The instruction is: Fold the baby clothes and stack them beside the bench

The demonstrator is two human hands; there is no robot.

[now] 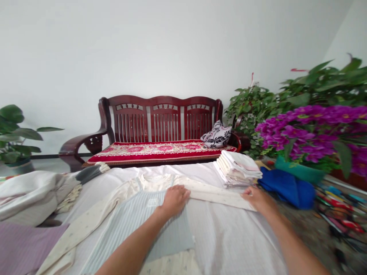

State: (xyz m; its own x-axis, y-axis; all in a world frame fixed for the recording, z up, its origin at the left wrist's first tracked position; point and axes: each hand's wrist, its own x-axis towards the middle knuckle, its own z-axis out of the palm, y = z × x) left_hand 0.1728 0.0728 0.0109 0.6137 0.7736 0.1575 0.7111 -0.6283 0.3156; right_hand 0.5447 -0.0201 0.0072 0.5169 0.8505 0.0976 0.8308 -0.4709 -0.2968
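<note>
A long-sleeved shirt [137, 214] lies spread on the white sheet, with a pale blue ribbed body and a cream, lightly patterned collar and sleeves. Palm down, my left hand [175, 198] rests open on the shirt near its right shoulder seam. Out to the right, my right hand [256, 198] pinches the cream sleeve [218, 194] close to its cuff, and the sleeve lies stretched straight between both hands. The other sleeve [91, 214] slants down toward the lower left. Just behind my right hand stands a stack of folded white and cream clothes [236, 168].
Loose clothes [34, 194] are heaped at the left, beside a purple garment [28, 244]. Blue cloth [289, 187], purple flowers [309, 133] and scattered small items [344, 214] occupy the right side. Behind the sheet [235, 236] stands a wooden bench [163, 118] with a red cover.
</note>
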